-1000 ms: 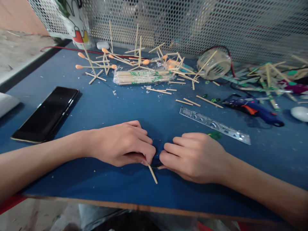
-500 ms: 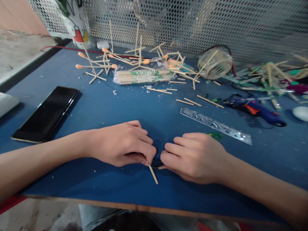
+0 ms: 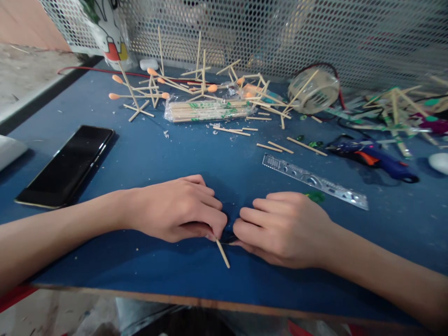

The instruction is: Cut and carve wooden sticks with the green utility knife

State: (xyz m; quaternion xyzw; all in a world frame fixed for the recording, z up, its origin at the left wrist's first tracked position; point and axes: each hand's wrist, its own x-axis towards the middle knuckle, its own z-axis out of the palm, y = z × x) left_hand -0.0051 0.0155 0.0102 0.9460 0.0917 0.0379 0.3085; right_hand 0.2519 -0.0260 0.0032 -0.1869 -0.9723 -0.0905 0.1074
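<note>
My left hand (image 3: 185,207) rests on the blue table with its fingers closed in a pinch on a thin wooden stick (image 3: 223,254). One end of the stick juts out below the fingertips, slanting toward the table's front edge; the rest is hidden under the hand. Facing it, my right hand (image 3: 283,228) is closed around a thin dark blade (image 3: 229,240). Only the blade's tip shows, at the stick just below my left fingertips; any handle is covered by the fingers. A clear plastic ruler (image 3: 315,181) lies beyond my right hand.
A black phone (image 3: 68,165) lies at left. Behind are a bag of wooden sticks (image 3: 210,112), joined stick pieces with orange tips (image 3: 140,95) and a clear plastic cup (image 3: 313,91). At right lies a blue glue gun (image 3: 381,161). A perforated metal panel (image 3: 227,32) bounds the back.
Both hands, the stick and the blade keep nearly the same positions. The view has shifted very slightly.
</note>
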